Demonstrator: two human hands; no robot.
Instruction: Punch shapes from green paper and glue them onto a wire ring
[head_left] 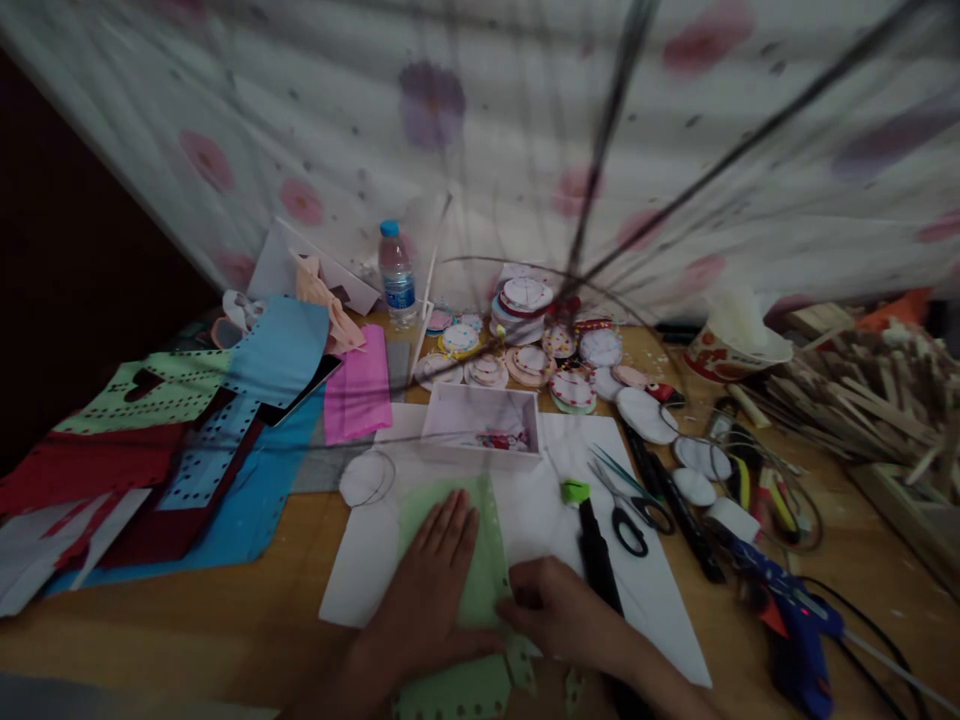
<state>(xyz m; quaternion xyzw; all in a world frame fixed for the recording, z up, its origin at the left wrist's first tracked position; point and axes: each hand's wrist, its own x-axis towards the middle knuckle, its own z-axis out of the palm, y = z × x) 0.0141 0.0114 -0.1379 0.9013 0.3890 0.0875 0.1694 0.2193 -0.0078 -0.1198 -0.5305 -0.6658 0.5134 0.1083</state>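
A light green felt sheet (484, 510) lies over white paper in front of me, with a row of holes along its right side and lower end. Flat on top of it, fingers stretched out, my left hand (431, 580) presses it down. My right hand (559, 610) is closed in a pinch at the sheet's right edge, where a holed strip (519, 665) hangs at the lower end. Just right of that hand lies a long black tool (598, 560) with a bright green tip. A small loose green scrap (574, 688) sits below my right hand.
Behind the sheet stands a white box (480, 455) with small red items. Scissors (626, 510), a blue glue gun (799, 610) and wooden sticks (870, 390) are to the right. Coloured felt (277, 350) is piled left. A water bottle (397, 275) and decorated discs (529, 365) stand behind.
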